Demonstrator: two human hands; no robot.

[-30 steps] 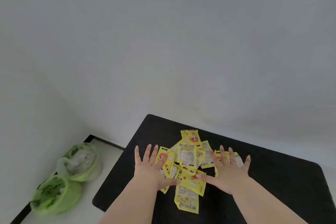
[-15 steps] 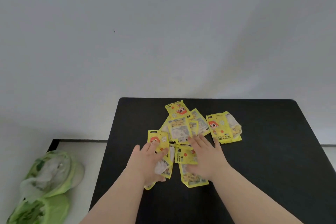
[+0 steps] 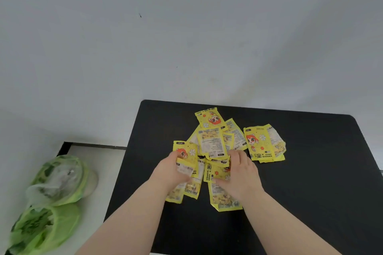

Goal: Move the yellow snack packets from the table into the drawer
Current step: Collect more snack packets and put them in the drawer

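Gripping yellow snack packets [image 3: 210, 143], left hand [image 3: 173, 171] and right hand [image 3: 240, 174].

A second ago both hands lay flat and spread across the packets [image 3: 211, 143]. The left hand [image 3: 174, 170] has since drawn in, and its fingers [image 3: 173, 156] now curl round the left packets. The right hand [image 3: 240, 174] has slid left off the right pair [image 3: 263, 145] and grips the middle ones. The view now faces the tabletop [image 3: 310, 172] squarely.
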